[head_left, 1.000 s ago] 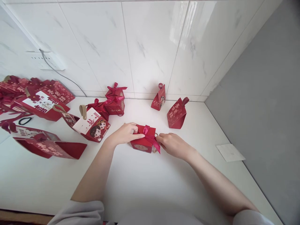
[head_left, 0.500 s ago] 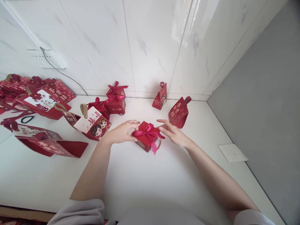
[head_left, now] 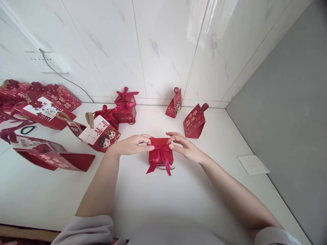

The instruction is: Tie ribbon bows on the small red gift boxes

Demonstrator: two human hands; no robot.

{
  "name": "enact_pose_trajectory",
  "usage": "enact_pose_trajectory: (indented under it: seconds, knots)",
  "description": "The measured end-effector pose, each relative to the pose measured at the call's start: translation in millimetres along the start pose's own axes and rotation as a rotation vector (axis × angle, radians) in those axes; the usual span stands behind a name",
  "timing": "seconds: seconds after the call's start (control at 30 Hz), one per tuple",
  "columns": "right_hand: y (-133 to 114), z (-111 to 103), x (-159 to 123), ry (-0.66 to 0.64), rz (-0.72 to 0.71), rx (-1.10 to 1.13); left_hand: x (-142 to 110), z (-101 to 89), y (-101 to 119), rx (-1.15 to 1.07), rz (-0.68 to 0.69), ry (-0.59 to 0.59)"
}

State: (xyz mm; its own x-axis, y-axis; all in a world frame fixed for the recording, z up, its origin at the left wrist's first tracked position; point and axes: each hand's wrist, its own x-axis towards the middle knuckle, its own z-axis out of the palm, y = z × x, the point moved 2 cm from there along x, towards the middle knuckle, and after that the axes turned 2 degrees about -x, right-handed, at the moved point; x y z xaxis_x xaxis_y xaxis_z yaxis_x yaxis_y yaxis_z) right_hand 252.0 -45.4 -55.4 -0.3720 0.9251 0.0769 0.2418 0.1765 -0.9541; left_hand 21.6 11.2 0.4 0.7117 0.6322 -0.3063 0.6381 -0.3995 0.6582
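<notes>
A small red gift box [head_left: 154, 157] stands on the white counter in front of me, a pink-red ribbon bow [head_left: 159, 149] tied on its top. Both ribbon tails hang down the near side, over a twisted cord handle [head_left: 166, 168]. My left hand [head_left: 135, 144] pinches the bow's left loop between thumb and fingers. From the other side my right hand [head_left: 185, 146] pinches the right loop the same way. The fingers partly cover the loops.
Several red gift boxes [head_left: 125, 110] with bows stand back left, beside a printed box with a beige handle [head_left: 102, 133]. More red boxes [head_left: 48, 112] crowd the far left. Two red boxes [head_left: 195, 121] stand near the tiled wall. A white card [head_left: 253, 165] lies at right.
The gift box has turned so its ribbon tails and cord face me. My hands have moved from its sides onto the bow's loops, with the fingers closing in.
</notes>
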Motion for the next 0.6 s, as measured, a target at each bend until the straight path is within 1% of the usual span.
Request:
enact_pose_trajectory:
  seconds: [0.1, 0.17, 0.27, 0.37, 0.5, 0.6]
  knots:
    - [1.4, 3.1, 0.0, -0.048, 0.006, 0.027, 5.0, 4.9, -1.8, -0.100, -0.003, -0.024]
    - [2.5, 3.8, 0.3, -0.081, 0.017, 0.051, 7.8, 6.9, -2.8, -0.126, -0.010, 0.007]
    - [4.0, 3.9, 1.3, -0.108, 0.021, 0.090, 10.0, 8.7, -4.0, -0.118, -0.008, 0.031]
    - [6.0, 3.9, 2.6, -0.117, 0.019, 0.111, 10.4, 8.9, -5.3, -0.103, 0.001, 0.022]
    - [7.1, 3.1, 2.7, -0.127, 0.007, 0.092, 10.8, 8.7, -6.7, -0.083, 0.015, 0.015]
    - [6.0, 2.0, 1.7, -0.139, 0.000, 0.068, 11.4, 9.2, -6.5, -0.062, 0.022, 0.040]
